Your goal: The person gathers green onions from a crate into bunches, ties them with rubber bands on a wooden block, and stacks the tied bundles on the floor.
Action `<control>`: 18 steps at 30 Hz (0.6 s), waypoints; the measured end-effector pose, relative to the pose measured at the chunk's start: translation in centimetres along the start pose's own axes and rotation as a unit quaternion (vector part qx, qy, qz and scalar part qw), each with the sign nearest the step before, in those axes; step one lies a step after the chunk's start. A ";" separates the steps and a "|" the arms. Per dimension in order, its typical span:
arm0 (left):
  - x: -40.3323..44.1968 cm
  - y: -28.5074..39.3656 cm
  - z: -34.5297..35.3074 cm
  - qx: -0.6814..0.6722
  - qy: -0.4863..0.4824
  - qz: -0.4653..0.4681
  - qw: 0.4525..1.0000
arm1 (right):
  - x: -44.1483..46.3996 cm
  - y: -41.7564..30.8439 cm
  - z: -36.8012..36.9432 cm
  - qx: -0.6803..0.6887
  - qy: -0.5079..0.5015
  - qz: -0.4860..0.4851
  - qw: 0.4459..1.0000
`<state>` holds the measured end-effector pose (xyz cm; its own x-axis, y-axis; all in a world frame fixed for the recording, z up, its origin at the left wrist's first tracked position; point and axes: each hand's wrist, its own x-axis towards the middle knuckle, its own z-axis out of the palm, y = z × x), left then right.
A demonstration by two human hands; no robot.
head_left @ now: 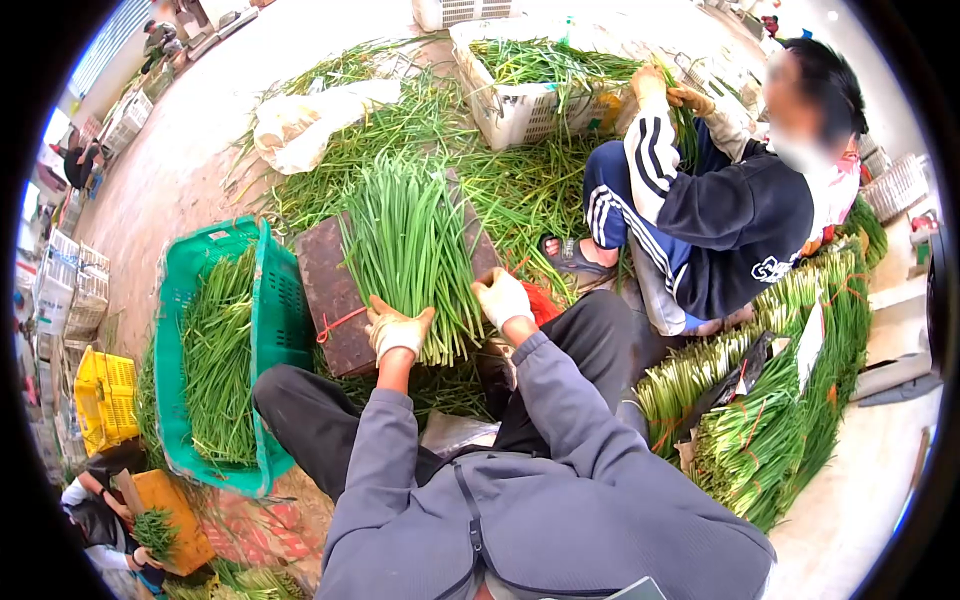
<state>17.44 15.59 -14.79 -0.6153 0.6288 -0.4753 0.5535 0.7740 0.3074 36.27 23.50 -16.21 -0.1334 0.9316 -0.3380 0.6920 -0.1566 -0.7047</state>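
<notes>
A thick bundle of long green chives (408,235) lies on a dark brown block (325,275) between my knees, cut ends towards me. My left hand (397,328), in a pale glove, is closed on the left side of the bundle near its lower end. A red tie (342,325) runs out to the left beside it, over the block. At the bundle's right edge is my right hand (503,300), also gloved, with its fingers curled in. Whatever its fingertips pinch is hidden. A short red strand shows just above it.
A green crate (262,330) of chives stands at my left. Loose chives (430,110) cover the floor ahead, by a white crate (515,115). A co-worker (740,200) sits at right, handling chives. Tied bundles (760,440) are stacked below. A yellow crate (105,400) stands far left.
</notes>
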 end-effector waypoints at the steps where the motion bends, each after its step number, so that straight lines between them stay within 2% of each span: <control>1: -0.4 0.2 0.2 -0.003 0.010 0.000 1.000 | -0.1 0.6 0.1 -0.040 -0.018 0.031 0.999; 3: -0.2 -0.1 0.7 0.000 0.024 0.005 1.000 | -1.7 0.6 0.4 -0.087 -0.068 0.083 0.990; 4: -0.1 -0.2 0.7 0.000 0.043 0.008 0.999 | -1.6 0.9 2.0 -0.099 -0.059 0.098 0.988; 6: 0.2 -0.3 0.9 0.004 0.053 -0.001 0.999 | -1.6 1.9 3.6 -0.049 -0.048 0.112 0.991; 8: 0.6 -0.8 1.0 0.008 0.037 -0.001 0.999 | -1.7 2.3 4.9 -0.030 -0.057 0.086 0.994; 12: 0.8 -0.9 0.5 -0.004 0.021 0.002 1.000 | -2.7 2.0 7.0 -0.003 -0.053 -0.060 0.997; 14: 1.1 -0.6 0.2 0.003 0.018 -0.007 1.000 | -2.8 2.5 9.4 0.053 -0.052 -0.210 0.975; 16: 1.2 0.3 -0.4 0.009 -0.012 -0.029 0.999 | -3.6 -0.4 8.2 -0.040 -0.158 -0.147 0.976; 18: 1.0 1.1 -1.0 0.003 -0.015 -0.040 0.999 | -2.7 1.0 10.3 -0.066 -0.147 -0.180 0.970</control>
<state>16.91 17.15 -14.08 -0.6406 0.5625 -0.5226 0.5069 0.8211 0.2625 29.99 17.42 -22.45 -0.5674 0.7809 -0.2614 0.6452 0.2243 -0.7304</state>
